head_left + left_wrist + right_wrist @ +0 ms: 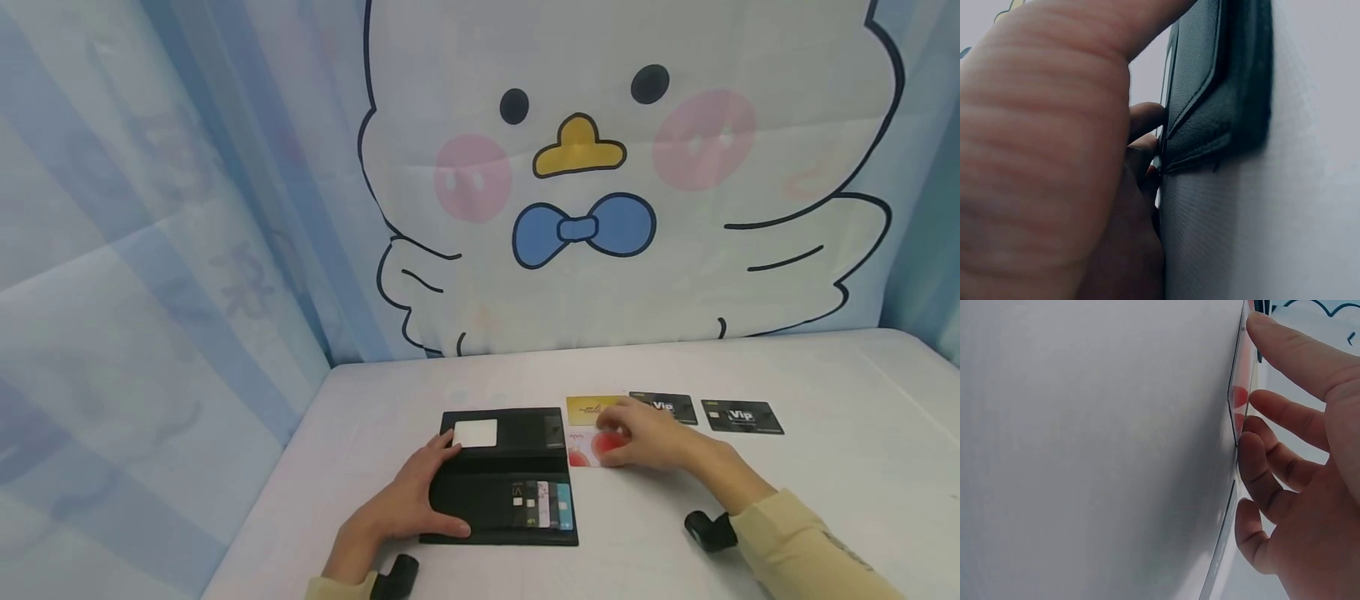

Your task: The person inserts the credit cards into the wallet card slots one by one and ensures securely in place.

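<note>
A black wallet [480, 471] lies opened out on the table, a white card [476, 433] in its upper half and several cards [543, 505] in slots below. My left hand [416, 492] rests on its left side, fingers spread, the thumb over the lower half. In the left wrist view, the wallet's stitched edge [1200, 81] shows beyond the thumb. To the wallet's right, my right hand [648, 437] grips a pink-and-white card [581, 450] with red round shapes. Thumb and fingertips are at this card [1240, 394] in the right wrist view.
A yellow card [585, 407] lies just above the pink one. Two black Vip cards, one partly behind my right hand [678, 408] and one farther right [742, 417], lie on the white table [847, 500]. A printed curtain [577, 308] hangs behind the table.
</note>
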A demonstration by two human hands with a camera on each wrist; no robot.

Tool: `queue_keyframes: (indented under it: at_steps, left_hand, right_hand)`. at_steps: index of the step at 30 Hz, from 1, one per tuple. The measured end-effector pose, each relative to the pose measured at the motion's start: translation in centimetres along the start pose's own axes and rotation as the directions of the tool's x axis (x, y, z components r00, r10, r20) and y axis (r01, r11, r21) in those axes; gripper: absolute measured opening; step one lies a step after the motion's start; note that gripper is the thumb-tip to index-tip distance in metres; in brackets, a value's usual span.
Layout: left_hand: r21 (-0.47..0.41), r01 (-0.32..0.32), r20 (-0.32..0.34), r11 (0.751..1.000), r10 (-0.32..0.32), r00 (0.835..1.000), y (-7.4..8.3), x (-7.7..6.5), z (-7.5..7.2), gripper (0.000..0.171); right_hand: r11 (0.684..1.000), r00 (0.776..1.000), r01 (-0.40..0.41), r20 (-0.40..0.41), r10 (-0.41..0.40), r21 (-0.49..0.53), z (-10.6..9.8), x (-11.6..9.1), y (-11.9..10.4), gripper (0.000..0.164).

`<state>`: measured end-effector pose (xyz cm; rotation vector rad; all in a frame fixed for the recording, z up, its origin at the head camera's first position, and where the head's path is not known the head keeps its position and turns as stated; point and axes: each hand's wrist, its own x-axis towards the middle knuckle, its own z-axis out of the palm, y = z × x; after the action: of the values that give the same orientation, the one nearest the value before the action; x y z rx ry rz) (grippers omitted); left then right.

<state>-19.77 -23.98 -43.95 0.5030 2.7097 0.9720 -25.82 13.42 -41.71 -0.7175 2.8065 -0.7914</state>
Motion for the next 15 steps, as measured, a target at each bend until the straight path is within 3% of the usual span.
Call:
queue_keyframes:
  at_steps: [15]
  left_hand:
    - [0.001, -0.007, 0.0, 1.0, 0.007, 1.0, -0.1, -0.1, 0.0, 0.11]
  right_hand:
    - [0.999, 0.999, -0.034, 0.029, 0.034, 0.015, -0.8, -1.2, 0.5, 0.046]
